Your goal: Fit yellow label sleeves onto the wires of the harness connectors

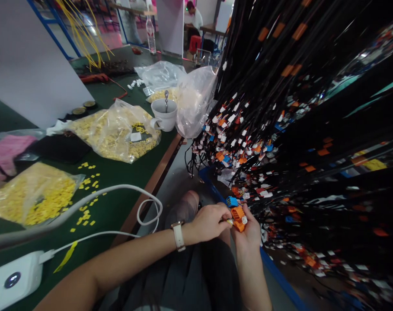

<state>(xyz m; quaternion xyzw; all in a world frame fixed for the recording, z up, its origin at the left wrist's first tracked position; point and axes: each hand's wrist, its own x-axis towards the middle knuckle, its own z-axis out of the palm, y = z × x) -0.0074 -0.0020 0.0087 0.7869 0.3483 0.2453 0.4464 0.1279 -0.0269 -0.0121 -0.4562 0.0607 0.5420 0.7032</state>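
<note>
Orange connectors (238, 214) sit in the right hand (250, 231), above the lap, thumb and fingers clamped around them; blue connector (231, 201) at their far end. Left hand (211, 222), white-strapped watch (178, 236) on wrist, has fingertips against their left side; cannot tell whether it pinches anything. Black cables (248, 56) hang just right, many with white and orange ends. Green table (110, 177) at left: bag of yellow pieces (102, 129), white cup (167, 120) with spoon (166, 98).
</note>
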